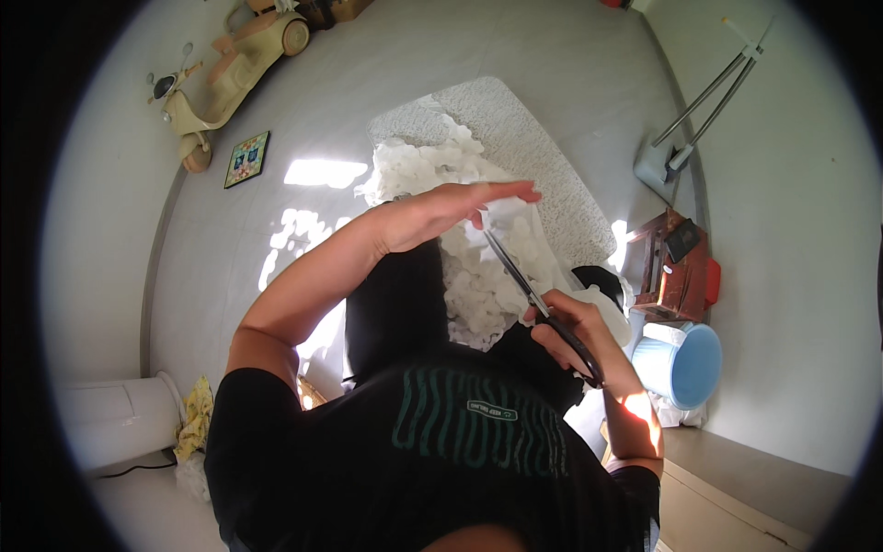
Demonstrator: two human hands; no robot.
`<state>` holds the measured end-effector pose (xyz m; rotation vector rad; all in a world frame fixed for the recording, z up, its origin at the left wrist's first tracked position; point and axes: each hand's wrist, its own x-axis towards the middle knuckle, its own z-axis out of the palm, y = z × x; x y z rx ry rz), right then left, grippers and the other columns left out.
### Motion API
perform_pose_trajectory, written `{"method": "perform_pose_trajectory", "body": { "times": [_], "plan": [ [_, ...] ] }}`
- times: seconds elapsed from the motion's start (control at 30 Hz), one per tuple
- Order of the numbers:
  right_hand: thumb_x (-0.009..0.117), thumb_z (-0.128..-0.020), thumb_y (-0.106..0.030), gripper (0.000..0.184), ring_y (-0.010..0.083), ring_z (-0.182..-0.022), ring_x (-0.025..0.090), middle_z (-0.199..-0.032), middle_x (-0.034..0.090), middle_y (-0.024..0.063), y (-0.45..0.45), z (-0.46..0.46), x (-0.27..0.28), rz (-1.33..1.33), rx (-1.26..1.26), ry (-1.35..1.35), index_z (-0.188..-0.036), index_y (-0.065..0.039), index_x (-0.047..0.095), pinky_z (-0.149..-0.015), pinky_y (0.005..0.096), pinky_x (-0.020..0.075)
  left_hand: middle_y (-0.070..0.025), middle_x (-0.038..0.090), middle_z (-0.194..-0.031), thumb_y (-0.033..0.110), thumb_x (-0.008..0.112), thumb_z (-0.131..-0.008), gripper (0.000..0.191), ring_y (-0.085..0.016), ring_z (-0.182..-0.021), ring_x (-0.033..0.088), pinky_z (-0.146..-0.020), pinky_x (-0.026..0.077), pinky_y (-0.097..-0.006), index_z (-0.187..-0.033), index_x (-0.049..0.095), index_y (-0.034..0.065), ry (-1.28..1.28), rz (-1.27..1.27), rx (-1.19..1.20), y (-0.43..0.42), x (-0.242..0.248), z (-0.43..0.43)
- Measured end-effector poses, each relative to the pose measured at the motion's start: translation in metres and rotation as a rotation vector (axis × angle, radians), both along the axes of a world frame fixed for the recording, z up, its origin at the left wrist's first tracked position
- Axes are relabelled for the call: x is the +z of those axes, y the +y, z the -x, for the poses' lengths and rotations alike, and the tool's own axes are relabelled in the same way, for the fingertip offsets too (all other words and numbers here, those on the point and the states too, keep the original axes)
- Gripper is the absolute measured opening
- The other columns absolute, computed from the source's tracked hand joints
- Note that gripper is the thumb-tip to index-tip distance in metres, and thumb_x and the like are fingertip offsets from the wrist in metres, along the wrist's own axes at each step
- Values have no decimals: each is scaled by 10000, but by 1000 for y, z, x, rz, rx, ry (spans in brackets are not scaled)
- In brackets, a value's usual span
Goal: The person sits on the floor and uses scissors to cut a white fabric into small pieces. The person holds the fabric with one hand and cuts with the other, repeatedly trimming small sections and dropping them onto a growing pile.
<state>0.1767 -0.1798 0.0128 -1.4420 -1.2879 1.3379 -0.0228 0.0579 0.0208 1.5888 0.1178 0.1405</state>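
Note:
My right hand grips a pair of scissors with black handles. The blades look nearly closed, their tips pointing up and left to just below my left hand. That hand reaches across with its fingers stretched out and the thumb lower down. Thin, see-through white sheeting shows under the fingers; whether they pinch it is hidden. Clumps of white fluffy stuffing lie between my black-clad legs, some seemingly beneath the sheeting. More stuffing spreads beyond the left forearm.
A pale textured mat lies under the stuffing on the grey floor. To the right stand a light-blue bin, a red-brown wooden stool and a long-handled dustpan. A toy scooter and a framed picture are at left.

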Motion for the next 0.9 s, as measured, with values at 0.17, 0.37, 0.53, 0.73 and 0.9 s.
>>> {"method": "perform_pose_trajectory", "body": {
  "times": [0.17, 0.37, 0.53, 0.73, 0.9],
  "plan": [
    [607, -1024, -191, 272, 63, -517, 472, -652, 511, -11, 7, 22, -17, 32, -74, 153, -1182, 28, 575, -508, 221, 350, -94, 195, -1732, 820, 97, -979, 968, -304, -1609, 78, -1260, 79, -571, -1675, 191, 153, -132, 122, 129, -12, -3, 2],
    [747, -964, -142, 210, 51, -425, 442, -580, 541, -20, 19, 49, -39, 33, -304, 239, -1101, -18, 647, -412, 245, 306, -117, 136, -1743, 832, 110, -971, 996, -313, -1614, 7, -1250, -31, -603, -1676, 174, 131, -159, 80, 209, -27, -4, 6],
    [668, -1023, -164, 227, 61, -419, 409, -579, 479, -14, 18, 55, -32, -24, -277, 145, -1135, 21, 598, -408, 228, 328, -128, 174, -1733, 782, 121, -1009, 954, -318, -1608, 61, -1266, -8, -564, -1667, 198, 96, -257, 177, 253, -25, -12, 5],
    [639, -1028, -153, 223, 64, -435, 420, -586, 485, -11, 12, 48, -29, -14, -261, 134, -1152, 26, 589, -427, 222, 338, -128, 205, -1726, 728, 94, -1039, 915, -310, -1592, 137, -1274, 9, -537, -1658, 215, 66, -272, 306, 363, -29, -8, 6],
    [593, -1041, -203, 271, 80, -500, 475, -642, 521, 15, 9, 50, -35, -11, -185, 239, -1173, 32, 572, -486, 237, 391, -129, 188, -1731, 766, 90, -1016, 956, -312, -1603, 98, -1266, -6, -549, -1661, 212, 72, -311, 239, 318, -36, -6, -1]
  ]
}}
